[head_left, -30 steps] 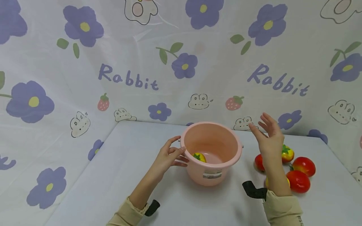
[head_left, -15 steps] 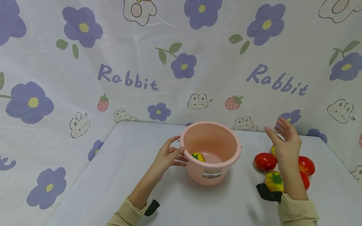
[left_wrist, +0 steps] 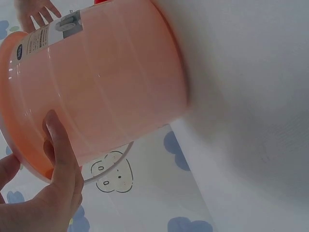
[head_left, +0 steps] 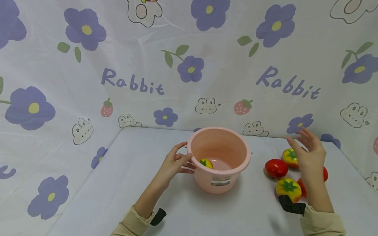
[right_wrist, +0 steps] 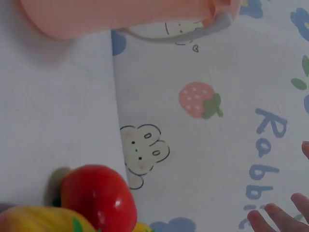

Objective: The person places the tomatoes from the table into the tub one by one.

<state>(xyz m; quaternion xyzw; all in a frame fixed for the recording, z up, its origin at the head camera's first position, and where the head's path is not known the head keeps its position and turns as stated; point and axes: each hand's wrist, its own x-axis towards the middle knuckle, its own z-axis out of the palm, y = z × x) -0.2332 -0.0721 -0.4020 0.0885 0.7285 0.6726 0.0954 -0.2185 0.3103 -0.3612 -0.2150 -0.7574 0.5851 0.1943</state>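
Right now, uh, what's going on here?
A person's left grip holds the bucket by its rim. One yellow fruit lies inside. The right grip is raised and holds nothing, near the loose fruit, red and yellow, on the table beside the bucket.

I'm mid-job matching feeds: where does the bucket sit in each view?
Head: bucket just right of centre, lower half.
Left wrist: bucket fills the upper left, turned sideways.
Right wrist: bucket along the top, cut off.
Shared landmark: the far edge of the table against the cloth.
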